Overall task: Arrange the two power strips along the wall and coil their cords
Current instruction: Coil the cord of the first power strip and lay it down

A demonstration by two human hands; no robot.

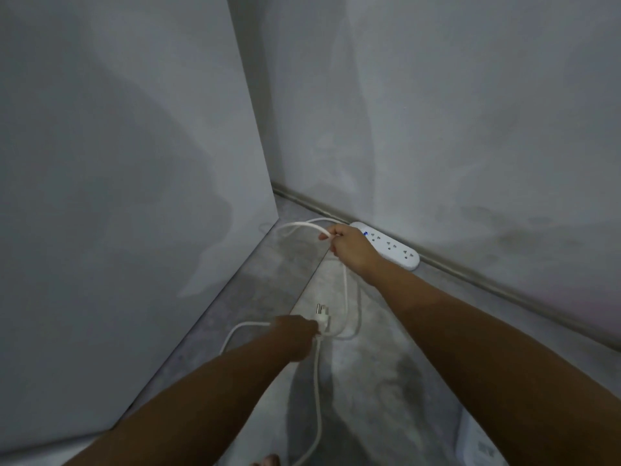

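Observation:
A white power strip (396,248) with a small blue light lies flat on the floor against the right wall's baseboard. Its white cord (346,290) loops over the floor between my hands. My right hand (349,245) is closed on a bend of the cord just left of the strip. My left hand (295,332) grips the cord right behind the white plug (322,318), whose prongs point up. A second white power strip (477,445) shows partly at the bottom right, under my right forearm.
A large pale panel (134,196) stands on the left and meets the grey wall (470,129) in a narrow corner. A baseboard (487,280) runs along the wall. The floor (386,364) is mottled grey concrete. Toes (268,460) show at the bottom edge.

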